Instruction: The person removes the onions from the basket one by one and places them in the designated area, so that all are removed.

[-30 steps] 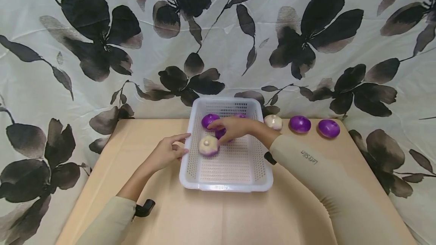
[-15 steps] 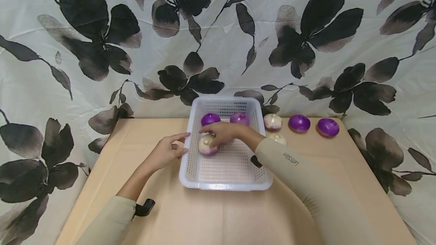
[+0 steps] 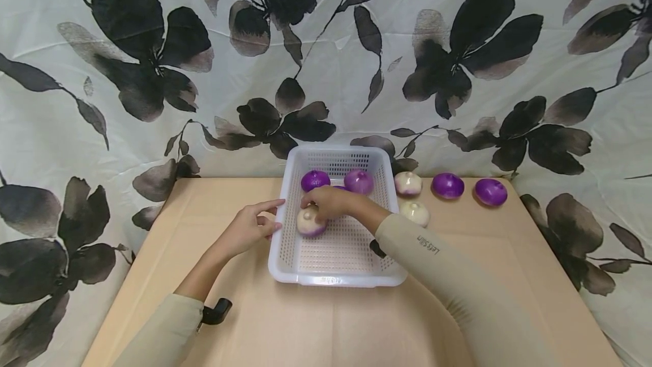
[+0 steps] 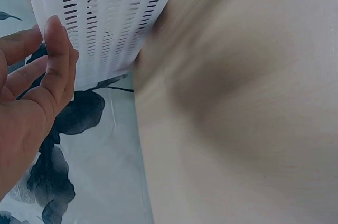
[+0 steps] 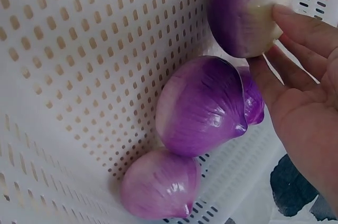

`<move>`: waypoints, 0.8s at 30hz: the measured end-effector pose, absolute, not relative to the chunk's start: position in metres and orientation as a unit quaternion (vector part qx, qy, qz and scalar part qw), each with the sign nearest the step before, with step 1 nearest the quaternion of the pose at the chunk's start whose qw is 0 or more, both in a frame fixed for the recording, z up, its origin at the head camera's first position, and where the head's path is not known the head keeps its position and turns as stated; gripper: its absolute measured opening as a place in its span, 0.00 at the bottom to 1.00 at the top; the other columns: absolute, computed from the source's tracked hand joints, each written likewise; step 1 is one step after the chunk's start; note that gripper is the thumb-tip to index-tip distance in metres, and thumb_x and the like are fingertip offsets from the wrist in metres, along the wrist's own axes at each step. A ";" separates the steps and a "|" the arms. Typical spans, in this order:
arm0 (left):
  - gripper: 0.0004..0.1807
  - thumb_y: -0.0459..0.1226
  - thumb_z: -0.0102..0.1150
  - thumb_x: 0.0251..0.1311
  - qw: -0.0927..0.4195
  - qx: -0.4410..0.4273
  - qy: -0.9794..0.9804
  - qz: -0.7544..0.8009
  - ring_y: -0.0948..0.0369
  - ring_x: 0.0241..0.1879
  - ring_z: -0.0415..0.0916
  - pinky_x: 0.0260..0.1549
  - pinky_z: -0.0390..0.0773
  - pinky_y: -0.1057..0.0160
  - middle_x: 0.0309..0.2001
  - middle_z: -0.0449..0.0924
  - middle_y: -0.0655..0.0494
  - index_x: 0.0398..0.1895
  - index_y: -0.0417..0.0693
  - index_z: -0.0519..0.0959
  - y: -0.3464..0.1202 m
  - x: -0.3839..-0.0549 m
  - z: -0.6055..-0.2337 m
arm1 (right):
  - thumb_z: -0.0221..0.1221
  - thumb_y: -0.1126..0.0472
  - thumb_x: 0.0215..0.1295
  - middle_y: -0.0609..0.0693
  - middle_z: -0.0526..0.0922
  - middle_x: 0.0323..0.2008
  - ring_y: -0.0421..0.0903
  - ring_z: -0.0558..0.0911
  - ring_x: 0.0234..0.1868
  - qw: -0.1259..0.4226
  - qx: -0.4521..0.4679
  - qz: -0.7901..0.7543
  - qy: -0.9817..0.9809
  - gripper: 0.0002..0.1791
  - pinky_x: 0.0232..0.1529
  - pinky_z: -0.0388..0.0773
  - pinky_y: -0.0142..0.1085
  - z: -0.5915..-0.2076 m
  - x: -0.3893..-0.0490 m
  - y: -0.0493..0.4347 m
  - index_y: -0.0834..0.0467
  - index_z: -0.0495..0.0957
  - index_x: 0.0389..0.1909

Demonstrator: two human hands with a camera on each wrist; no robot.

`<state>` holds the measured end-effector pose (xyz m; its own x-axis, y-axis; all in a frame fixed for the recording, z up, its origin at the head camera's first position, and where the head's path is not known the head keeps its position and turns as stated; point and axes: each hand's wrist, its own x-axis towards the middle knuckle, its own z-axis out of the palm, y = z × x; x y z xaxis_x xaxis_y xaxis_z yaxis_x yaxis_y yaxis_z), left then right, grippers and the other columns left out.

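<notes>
A white perforated plastic basket [image 3: 338,277] stands on the table. My left hand [image 3: 248,228] rests its fingertips against the basket's left side; in the left wrist view these fingers [image 4: 58,60] are lightly bent at the outer wall. Inside the basket, my right hand [image 3: 331,203] pinches a cream-and-purple onion [image 3: 309,224] between thumb and fingers. The right wrist view shows this onion [image 5: 240,18] from its purple side. Behind it lie a dark purple onion [image 3: 314,179], a pinkish-purple onion [image 3: 359,180] and another purple onion, mostly hidden by my right hand.
To the basket's right, two pale onions lie on the table, one behind [image 3: 408,184] and one nearer [image 3: 416,212], beside my right sleeve [image 3: 433,254]. Farther right are two purple onions [image 3: 447,186]. A floral cloth [image 3: 356,72] hangs behind the table [image 3: 244,321].
My right hand has let go of the purple onion mid-basket, drawn nearer and taken hold of the cream-and-purple one. The near pale onion has come out from behind my sleeve. Left hand unmoved.
</notes>
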<state>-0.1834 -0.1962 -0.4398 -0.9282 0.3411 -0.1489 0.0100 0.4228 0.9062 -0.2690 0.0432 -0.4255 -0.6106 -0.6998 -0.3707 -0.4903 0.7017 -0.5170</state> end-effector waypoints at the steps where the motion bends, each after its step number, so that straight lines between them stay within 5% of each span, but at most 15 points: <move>1: 0.33 0.25 0.61 0.66 0.157 0.106 0.828 0.528 0.59 0.30 0.83 0.33 0.87 0.55 0.60 0.72 0.32 0.75 0.36 0.67 -0.196 -0.184 -0.440 | 0.69 0.69 0.60 0.53 0.82 0.64 0.46 0.80 0.58 0.280 -0.339 -0.182 0.880 0.30 0.64 0.77 0.39 -0.426 -0.269 0.043 0.57 0.79 0.65; 17: 0.34 0.26 0.61 0.66 0.165 0.092 0.831 0.523 0.59 0.31 0.84 0.37 0.88 0.49 0.60 0.73 0.35 0.75 0.39 0.67 -0.195 -0.183 -0.438 | 0.75 0.61 0.57 0.50 0.84 0.58 0.45 0.81 0.56 0.293 -0.350 -0.223 0.861 0.27 0.60 0.78 0.36 -0.436 -0.264 0.051 0.53 0.81 0.58; 24: 0.34 0.26 0.61 0.66 0.160 0.096 0.832 0.523 0.61 0.30 0.83 0.34 0.87 0.55 0.60 0.73 0.35 0.75 0.40 0.68 -0.196 -0.183 -0.439 | 0.73 0.58 0.61 0.50 0.79 0.64 0.47 0.78 0.60 0.342 -0.352 -0.232 0.840 0.33 0.65 0.75 0.39 -0.440 -0.258 0.051 0.49 0.75 0.68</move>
